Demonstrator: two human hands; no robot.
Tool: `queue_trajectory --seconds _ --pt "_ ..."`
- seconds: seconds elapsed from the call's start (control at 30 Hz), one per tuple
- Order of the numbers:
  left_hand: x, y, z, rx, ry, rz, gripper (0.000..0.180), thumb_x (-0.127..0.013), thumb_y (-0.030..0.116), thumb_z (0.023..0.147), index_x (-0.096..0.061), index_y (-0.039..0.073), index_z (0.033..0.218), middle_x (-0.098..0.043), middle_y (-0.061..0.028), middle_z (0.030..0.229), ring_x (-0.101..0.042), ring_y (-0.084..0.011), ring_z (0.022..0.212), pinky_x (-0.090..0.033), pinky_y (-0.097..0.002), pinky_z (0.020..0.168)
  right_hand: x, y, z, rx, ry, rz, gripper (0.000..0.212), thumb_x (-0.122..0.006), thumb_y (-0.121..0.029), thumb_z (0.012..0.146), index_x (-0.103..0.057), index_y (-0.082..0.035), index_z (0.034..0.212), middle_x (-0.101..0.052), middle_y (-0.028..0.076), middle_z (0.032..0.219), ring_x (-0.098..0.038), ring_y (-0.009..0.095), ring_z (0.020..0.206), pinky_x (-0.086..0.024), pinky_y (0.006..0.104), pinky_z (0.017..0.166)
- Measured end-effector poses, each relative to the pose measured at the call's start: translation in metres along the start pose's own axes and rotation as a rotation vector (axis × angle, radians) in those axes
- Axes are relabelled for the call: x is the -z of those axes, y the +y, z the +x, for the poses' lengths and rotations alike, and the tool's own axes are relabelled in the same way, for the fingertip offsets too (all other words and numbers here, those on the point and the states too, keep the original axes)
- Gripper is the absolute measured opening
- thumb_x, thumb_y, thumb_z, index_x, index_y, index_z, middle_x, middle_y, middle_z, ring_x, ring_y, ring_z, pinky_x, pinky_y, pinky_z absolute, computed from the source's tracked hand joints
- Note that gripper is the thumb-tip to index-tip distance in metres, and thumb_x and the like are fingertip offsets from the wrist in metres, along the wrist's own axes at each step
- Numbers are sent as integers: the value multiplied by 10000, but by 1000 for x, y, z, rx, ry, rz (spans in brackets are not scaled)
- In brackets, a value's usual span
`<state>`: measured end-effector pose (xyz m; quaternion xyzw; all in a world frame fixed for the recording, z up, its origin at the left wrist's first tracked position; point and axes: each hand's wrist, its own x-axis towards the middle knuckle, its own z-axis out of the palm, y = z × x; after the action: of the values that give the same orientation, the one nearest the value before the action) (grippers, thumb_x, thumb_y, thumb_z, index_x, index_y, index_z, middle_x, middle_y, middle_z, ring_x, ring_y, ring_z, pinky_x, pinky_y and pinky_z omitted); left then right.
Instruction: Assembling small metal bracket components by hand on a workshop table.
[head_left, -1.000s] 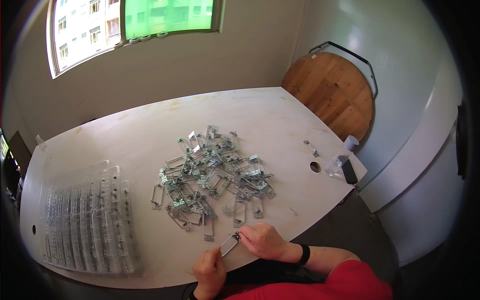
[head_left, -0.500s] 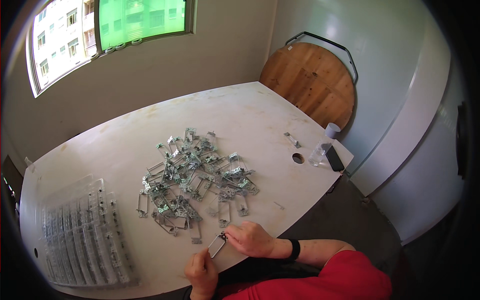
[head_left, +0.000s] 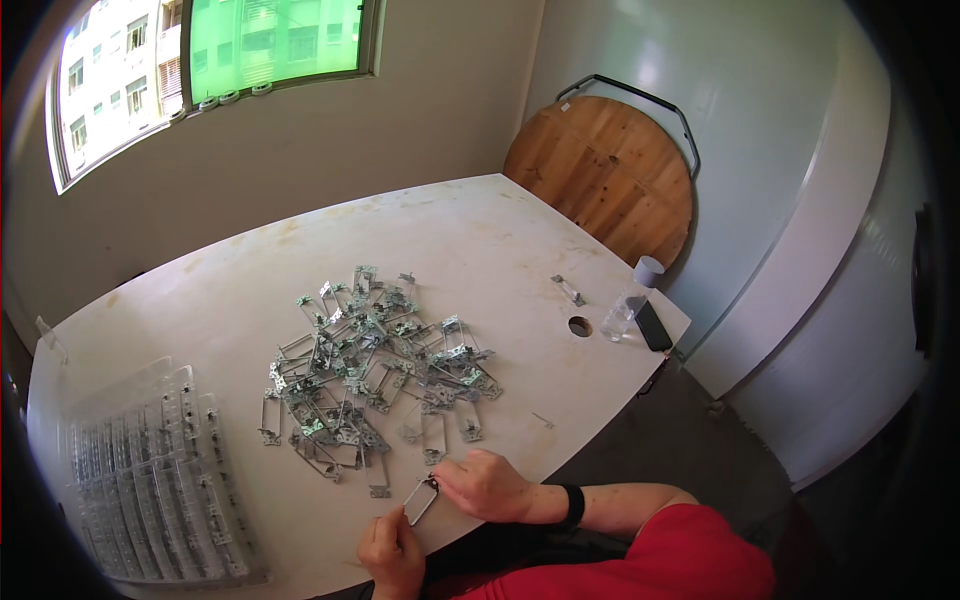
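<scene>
Left hand [head_left: 392,553] pinches a wire-framed bracket [head_left: 425,508] by its near end, right hand [head_left: 487,485] grips the far one; steadier, probably; bracket pile [head_left: 372,365] handy beyond.

Two hands: one left hand [head_left: 392,552], one right hand [head_left: 485,485]. One metal frame [head_left: 426,508] between them. Beyond hands: heap of frames [head_left: 370,350], dozens, overlapping, exact count unclear. Farther right of hands: one loose frame [head_left: 568,291], one bottle [head_left: 620,316], one phone [head_left: 653,326]. Left of hands: several clear trays [head_left: 160,480], stacked, number unclear. On right wrist: one band [head_left: 574,506].
</scene>
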<state>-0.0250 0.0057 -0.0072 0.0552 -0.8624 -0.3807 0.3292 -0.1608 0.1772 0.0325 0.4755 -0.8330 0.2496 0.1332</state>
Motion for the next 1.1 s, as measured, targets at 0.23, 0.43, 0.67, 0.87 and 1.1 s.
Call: queue_trajectory --seconds 0.23,0.43,0.67,0.87,1.1 --pt "0 0 0 11 -8 0 196 -642 -13 971 -723 32 1144 -659 -186 854 -641 -393 739 -505 -467 657 0 0 0 -7 11 -25 123 -740 -134 898 -644 -97 966 -606 79 689 -580 305 597 -482 405 599" --pt "0 4 3 4 2 -14 192 -642 -12 972 -724 29 1140 -661 -191 857 -642 -401 739 -508 -467 658 -1 1 -1 -7 32 -5 126 -741 -128 895 -642 -101 969 -604 75 682 -587 301 602 -474 397 605" --pt "0 1 0 16 -7 12 188 -641 -13 976 -727 29 1138 -667 -195 869 -649 -401 749 -514 -462 663 2 -4 4 10 59 -4 118 -743 -122 890 -641 -105 946 -589 70 674 -567 301 592 -467 390 599" --pt "1 1 1 -7 3 2 188 -641 -11 981 -728 31 1143 -664 -190 864 -650 -400 747 -510 -463 654 1 0 1 33 35 -44 121 -747 -129 889 -634 -110 930 -575 72 678 -558 297 594 -466 394 592" --pt "1 1 0 -6 -1 -1 180 -639 -6 984 -728 30 1137 -656 -187 850 -646 -395 732 -504 -465 645 3 -4 0 8 48 -21 126 -743 -127 886 -624 -109 923 -576 74 689 -551 295 590 -463 392 597"
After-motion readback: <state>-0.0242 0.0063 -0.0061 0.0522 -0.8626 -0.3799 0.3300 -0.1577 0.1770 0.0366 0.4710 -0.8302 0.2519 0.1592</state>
